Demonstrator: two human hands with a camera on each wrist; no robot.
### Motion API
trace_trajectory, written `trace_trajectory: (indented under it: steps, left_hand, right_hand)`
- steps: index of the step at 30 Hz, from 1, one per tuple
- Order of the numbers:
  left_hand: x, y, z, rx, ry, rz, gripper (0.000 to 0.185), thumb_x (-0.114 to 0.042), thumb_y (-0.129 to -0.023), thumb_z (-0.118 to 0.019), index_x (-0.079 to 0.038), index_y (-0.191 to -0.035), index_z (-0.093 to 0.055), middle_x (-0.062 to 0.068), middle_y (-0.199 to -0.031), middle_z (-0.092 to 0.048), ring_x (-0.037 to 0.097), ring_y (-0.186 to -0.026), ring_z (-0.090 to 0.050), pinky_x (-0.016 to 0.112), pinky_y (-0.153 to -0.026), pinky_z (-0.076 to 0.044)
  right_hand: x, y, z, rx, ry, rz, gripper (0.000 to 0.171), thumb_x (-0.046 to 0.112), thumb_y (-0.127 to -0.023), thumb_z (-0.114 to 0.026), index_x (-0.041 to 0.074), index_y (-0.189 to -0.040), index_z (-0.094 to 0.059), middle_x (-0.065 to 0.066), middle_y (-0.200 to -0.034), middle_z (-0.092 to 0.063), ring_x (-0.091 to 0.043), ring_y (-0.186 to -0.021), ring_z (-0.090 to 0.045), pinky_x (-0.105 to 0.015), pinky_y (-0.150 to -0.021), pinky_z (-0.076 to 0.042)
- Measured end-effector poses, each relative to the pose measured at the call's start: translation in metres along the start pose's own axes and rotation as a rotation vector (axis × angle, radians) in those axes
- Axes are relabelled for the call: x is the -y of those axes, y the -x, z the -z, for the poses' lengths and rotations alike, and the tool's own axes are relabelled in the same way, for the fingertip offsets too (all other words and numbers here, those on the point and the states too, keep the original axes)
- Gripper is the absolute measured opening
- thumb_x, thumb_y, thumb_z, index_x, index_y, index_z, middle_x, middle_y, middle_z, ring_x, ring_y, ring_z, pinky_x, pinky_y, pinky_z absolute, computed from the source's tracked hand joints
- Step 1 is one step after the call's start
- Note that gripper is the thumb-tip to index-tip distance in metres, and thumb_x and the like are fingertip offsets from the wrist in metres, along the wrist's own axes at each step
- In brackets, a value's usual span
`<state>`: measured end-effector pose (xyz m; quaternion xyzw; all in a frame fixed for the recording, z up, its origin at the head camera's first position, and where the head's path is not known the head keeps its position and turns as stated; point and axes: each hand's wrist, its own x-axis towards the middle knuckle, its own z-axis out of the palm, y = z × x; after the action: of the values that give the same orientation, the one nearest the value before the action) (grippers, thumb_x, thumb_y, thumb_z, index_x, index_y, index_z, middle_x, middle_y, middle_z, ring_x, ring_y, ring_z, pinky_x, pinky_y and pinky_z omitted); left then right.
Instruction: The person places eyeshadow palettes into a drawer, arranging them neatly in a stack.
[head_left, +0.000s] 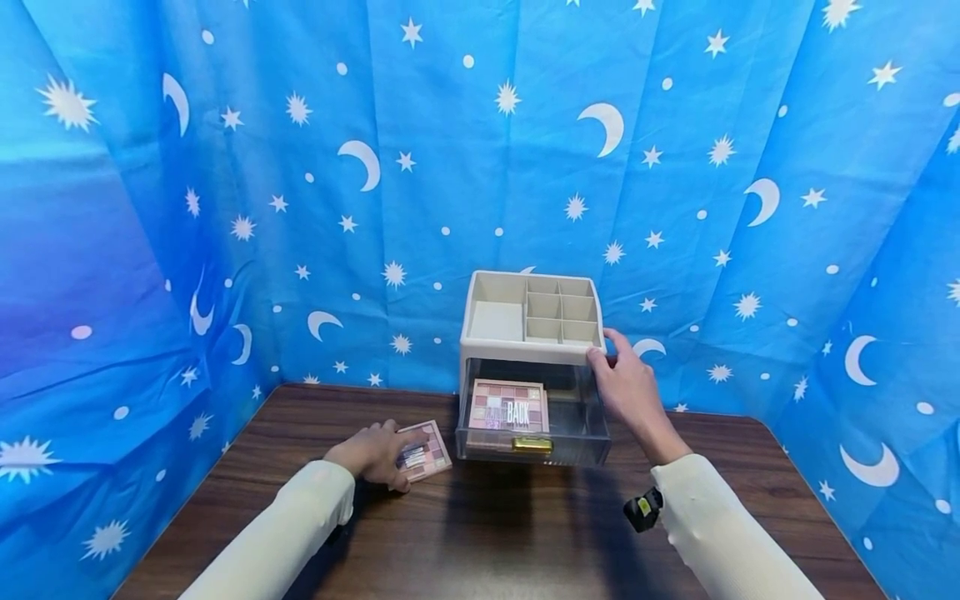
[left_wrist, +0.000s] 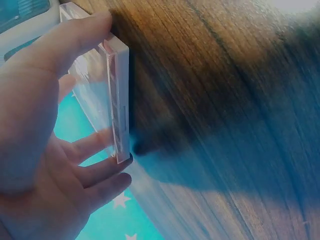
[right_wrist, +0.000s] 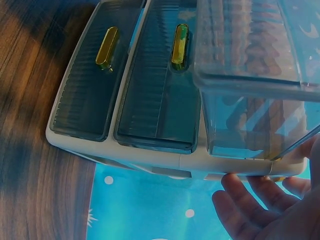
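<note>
My left hand (head_left: 369,454) grips an eyeshadow palette (head_left: 435,452) to the left of a white drawer organizer (head_left: 487,348). In the left wrist view the palette (left_wrist: 120,100) is tilted on edge between thumb and fingers, close over the table. My right hand (head_left: 632,392) holds the organizer's upper right front corner, thumb near the top edge and fingers against the side (right_wrist: 250,195). The clear top drawer (head_left: 573,442), with a gold handle, is pulled out. Inside it lies another eyeshadow palette (head_left: 510,407), its lid lettered "BACK".
Divided compartments (head_left: 561,308) form the organizer's top. Two lower clear drawers, one at the bottom (right_wrist: 85,100) and one in the middle (right_wrist: 155,105), are pushed in. A dark wooden table (head_left: 495,550) lies beneath, with a blue star-patterned curtain (head_left: 450,167) behind and at the sides.
</note>
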<state>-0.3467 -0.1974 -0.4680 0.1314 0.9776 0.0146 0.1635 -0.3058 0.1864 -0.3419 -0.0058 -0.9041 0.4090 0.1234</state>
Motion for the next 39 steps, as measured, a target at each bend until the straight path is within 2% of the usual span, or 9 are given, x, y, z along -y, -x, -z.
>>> trace_trajectory:
  steps: [4,8,15,21,27,32,39]
  left_hand:
    - [0.003,0.005,0.003,-0.023,0.022,-0.039,0.089,-0.048,-0.077,-0.085,-0.041,-0.153,-0.041,0.018,-0.133,-0.052,0.034,-0.107,-0.055,0.065,-0.099,-0.05]
    - [0.006,0.009,0.013,-0.072,0.043,-0.082,0.089,-0.05,-0.079,-0.083,-0.042,-0.155,-0.038,0.017,-0.135,-0.052,0.032,-0.106,-0.054,0.062,-0.1,-0.05]
    - [0.009,0.025,0.043,-0.173,0.145,-0.131,0.092,-0.048,-0.081,-0.082,-0.041,-0.158,-0.033,0.02,-0.142,-0.047,0.032,-0.104,-0.055,0.058,-0.097,-0.053]
    - [0.009,0.042,0.066,-0.267,0.168,-0.19,0.093,-0.049,-0.08,-0.081,-0.037,-0.159,-0.033,0.022,-0.145,-0.046,0.032,-0.107,-0.054,0.054,-0.091,-0.055]
    - [0.002,0.057,0.084,-0.316,0.212,-0.224,0.092,-0.05,-0.082,-0.079,-0.036,-0.159,-0.032,0.023,-0.15,-0.042,0.035,-0.114,-0.053,0.055,-0.091,-0.055]
    - [-0.006,0.065,0.096,-0.399,0.224,-0.268,0.092,-0.048,-0.08,-0.08,-0.038,-0.159,-0.032,0.021,-0.151,-0.042,0.035,-0.116,-0.054,0.052,-0.089,-0.056]
    - [-0.029,0.082,0.113,-0.475,0.227,-0.338,0.092,-0.047,-0.079,-0.082,-0.043,-0.158,-0.033,0.015,-0.153,-0.041,0.035,-0.123,-0.051,0.055,-0.093,-0.056]
  right_hand:
    - [-0.001,0.001,-0.002,0.006,-0.005,0.0,0.061,0.046,-0.108,-0.039,0.016,-0.159,-0.029,-0.023,-0.152,-0.049,-0.045,-0.133,-0.055,-0.063,-0.102,-0.049]
    - [0.0,0.001,-0.001,0.005,-0.008,0.003,0.061,0.048,-0.107,-0.039,0.017,-0.159,-0.029,-0.022,-0.153,-0.049,-0.045,-0.133,-0.055,-0.064,-0.101,-0.049]
    - [0.001,-0.001,-0.001,0.006,-0.004,0.002,0.061,0.048,-0.107,-0.039,0.017,-0.159,-0.029,-0.023,-0.152,-0.049,-0.045,-0.133,-0.054,-0.065,-0.103,-0.048]
    - [0.001,0.0,0.001,0.017,-0.003,-0.009,0.062,0.049,-0.107,-0.038,0.017,-0.16,-0.028,-0.023,-0.153,-0.049,-0.044,-0.134,-0.053,-0.065,-0.105,-0.046]
    - [0.001,0.0,0.001,0.013,0.004,-0.01,0.062,0.048,-0.107,-0.039,0.016,-0.16,-0.028,-0.023,-0.152,-0.049,-0.044,-0.134,-0.054,-0.064,-0.105,-0.046]
    - [0.002,0.0,0.001,0.017,0.002,-0.006,0.062,0.048,-0.107,-0.039,0.016,-0.16,-0.028,-0.023,-0.152,-0.049,-0.045,-0.134,-0.053,-0.064,-0.105,-0.047]
    - [0.002,0.0,0.002,0.02,0.005,-0.003,0.063,0.049,-0.107,-0.037,0.016,-0.16,-0.027,-0.024,-0.152,-0.049,-0.045,-0.135,-0.053,-0.065,-0.105,-0.046]
